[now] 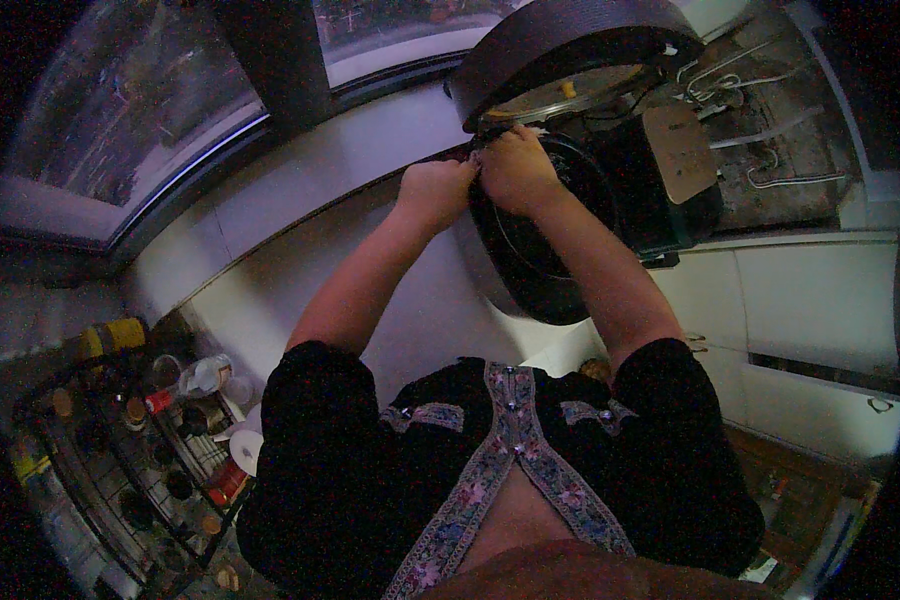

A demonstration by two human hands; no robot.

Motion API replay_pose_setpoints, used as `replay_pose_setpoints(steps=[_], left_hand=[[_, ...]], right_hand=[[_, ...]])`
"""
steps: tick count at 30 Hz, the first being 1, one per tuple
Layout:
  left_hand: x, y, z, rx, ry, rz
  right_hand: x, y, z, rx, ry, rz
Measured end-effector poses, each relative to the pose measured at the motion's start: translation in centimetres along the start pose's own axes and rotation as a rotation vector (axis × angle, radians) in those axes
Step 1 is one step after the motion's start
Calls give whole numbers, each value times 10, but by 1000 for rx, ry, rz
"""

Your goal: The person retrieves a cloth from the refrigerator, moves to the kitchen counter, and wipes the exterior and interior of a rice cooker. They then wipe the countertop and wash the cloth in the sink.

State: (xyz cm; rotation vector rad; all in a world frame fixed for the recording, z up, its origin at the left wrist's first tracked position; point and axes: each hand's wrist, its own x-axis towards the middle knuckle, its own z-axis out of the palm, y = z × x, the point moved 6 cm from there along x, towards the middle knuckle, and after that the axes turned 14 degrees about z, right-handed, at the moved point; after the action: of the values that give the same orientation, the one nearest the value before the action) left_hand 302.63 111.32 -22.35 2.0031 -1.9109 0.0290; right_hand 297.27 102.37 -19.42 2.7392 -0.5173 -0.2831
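Note:
Both of my hands are raised in front of me at the rim of a large, dark, round appliance part (pixel 547 232). My left hand (pixel 439 191) has its fingers curled at the rim's left edge. Touching or nearly touching it, my right hand (pixel 517 169) lies over the top edge of the round part with bent fingers. Whatever lies between the fingers is too small and dark to make out. Above the hands stands a thick, dark, round lid or cover (pixel 577 52), its paler inner side facing down.
Windows (pixel 195 112) run along the upper left above a white ledge (pixel 330 161). A board-like brown piece (pixel 679 150) and white cables (pixel 727 90) lie at right, over white cabinets (pixel 810 300). A black wire rack (pixel 120 480) with jars and bottles stands lower left.

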Motion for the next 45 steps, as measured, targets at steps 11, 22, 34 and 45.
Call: replay_pose_setpoints(steps=[11, 22, 34, 45], left_hand=[[-36, 6, -3, -123, 2, -74], [-66, 24, -4, -240, 78, -136], [-80, 24, -2, -424, 204, -240], [-54, -15, -20, -676, 169, -201]], right_hand=[[-16, -17, -10, 250, 9, -4], [-37, -25, -3, 379, 80, -130], [-53, -32, -13, 434, 267, -314], [-42, -19, -13, 592, 186, -266]])
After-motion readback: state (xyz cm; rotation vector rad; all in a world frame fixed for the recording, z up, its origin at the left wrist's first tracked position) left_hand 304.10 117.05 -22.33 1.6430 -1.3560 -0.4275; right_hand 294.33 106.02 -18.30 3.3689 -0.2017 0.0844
